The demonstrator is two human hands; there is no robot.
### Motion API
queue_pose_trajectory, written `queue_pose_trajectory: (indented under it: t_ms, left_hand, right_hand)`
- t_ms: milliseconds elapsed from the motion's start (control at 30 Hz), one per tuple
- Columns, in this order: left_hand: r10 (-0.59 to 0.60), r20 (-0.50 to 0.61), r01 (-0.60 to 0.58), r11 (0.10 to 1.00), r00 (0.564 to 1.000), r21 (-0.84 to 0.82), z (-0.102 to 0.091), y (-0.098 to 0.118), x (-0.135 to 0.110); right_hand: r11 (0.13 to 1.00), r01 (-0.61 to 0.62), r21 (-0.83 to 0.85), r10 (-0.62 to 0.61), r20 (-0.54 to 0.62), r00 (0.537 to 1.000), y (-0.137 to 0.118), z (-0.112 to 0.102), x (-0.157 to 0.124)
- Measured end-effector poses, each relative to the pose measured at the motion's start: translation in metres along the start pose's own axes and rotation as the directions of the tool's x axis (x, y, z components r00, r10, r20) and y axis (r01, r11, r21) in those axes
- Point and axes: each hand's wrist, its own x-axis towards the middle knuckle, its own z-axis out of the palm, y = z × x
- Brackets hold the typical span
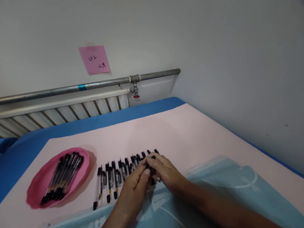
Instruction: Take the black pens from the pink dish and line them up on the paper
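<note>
A row of several black-capped clear pens (112,178) lies on the pink sheet (185,132) in front of me. My left hand (135,189) and my right hand (167,172) meet over the right end of the row. Both have their fingers pinched together on one black pen (151,163), whose cap end shows between the fingertips. The right end of the row is hidden under my hands. A pink oval tray (38,191) at the left holds several more black pens (63,175) lying side by side.
A light blue cloth (227,196) covers the near part of the table under my forearms. A blue cover (18,152) borders the pink sheet. Behind are a radiator (54,114), a metal pipe (86,86), a pink note (94,59) and a white wall on the right.
</note>
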Motion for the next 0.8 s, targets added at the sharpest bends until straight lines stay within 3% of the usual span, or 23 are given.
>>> queue_pose_trajectory:
  t_ms: [200,467,567,700,800]
  left_hand:
    - [0.009,0.012,-0.009,1.0,1.0,0.014,-0.002,0.004,0.001]
    - [-0.035,0.021,0.034,0.998,0.999,0.048,-0.002,0.005,0.002]
    - [-0.079,0.057,0.074,0.994,0.995,0.082,-0.003,0.006,0.001]
    - [-0.076,0.094,0.064,0.989,0.993,0.131,-0.005,0.007,0.0]
    - [-0.07,0.029,0.067,0.994,0.997,0.09,-0.006,0.005,0.0]
  right_hand:
    - [0.995,0.005,0.097,-0.004,-0.014,1.0,-0.001,0.004,0.001]
    - [0.999,0.009,0.049,-0.002,-0.131,0.991,0.002,0.0,-0.001]
    - [0.977,0.111,0.183,-0.065,-0.241,0.968,-0.001,-0.004,0.004]
    - [0.883,0.228,0.411,-0.064,-0.374,0.925,-0.011,-0.015,0.013]
    - [0.923,0.124,0.364,-0.018,-0.281,0.959,-0.015,-0.02,0.012]
